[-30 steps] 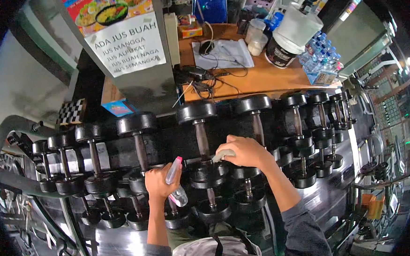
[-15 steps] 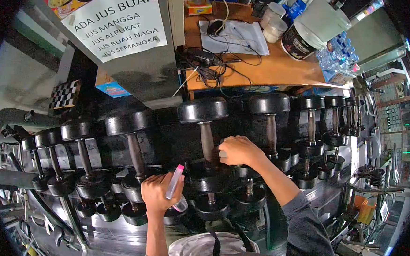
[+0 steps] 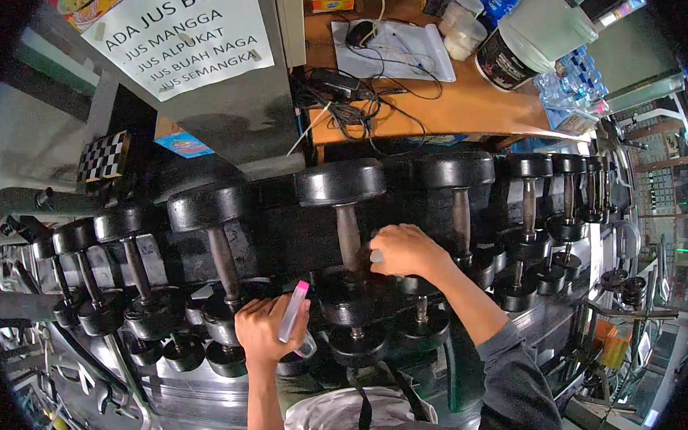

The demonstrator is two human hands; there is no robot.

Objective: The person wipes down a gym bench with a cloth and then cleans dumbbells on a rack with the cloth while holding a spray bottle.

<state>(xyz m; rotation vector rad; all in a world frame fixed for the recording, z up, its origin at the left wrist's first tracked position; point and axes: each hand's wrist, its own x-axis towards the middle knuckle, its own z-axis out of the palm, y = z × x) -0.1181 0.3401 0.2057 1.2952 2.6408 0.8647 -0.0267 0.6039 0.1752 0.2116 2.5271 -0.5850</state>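
Black at both ends, the middle dumbbell [image 3: 348, 238] runs lengthwise near to far, just left of your closer right hand [image 3: 409, 250], whose grip pinches seemingly grey cloth [image 3: 376, 256], while your left hand [image 3: 266, 328] clasps a pink-tipped bottle [image 3: 292, 316].

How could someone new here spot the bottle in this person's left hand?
Find the long rows of black dumbbells across the middle of the view. On their near side, left of centre, the left hand grips a see-through bottle. Its bright pink tip sets it apart from the black weights around it.
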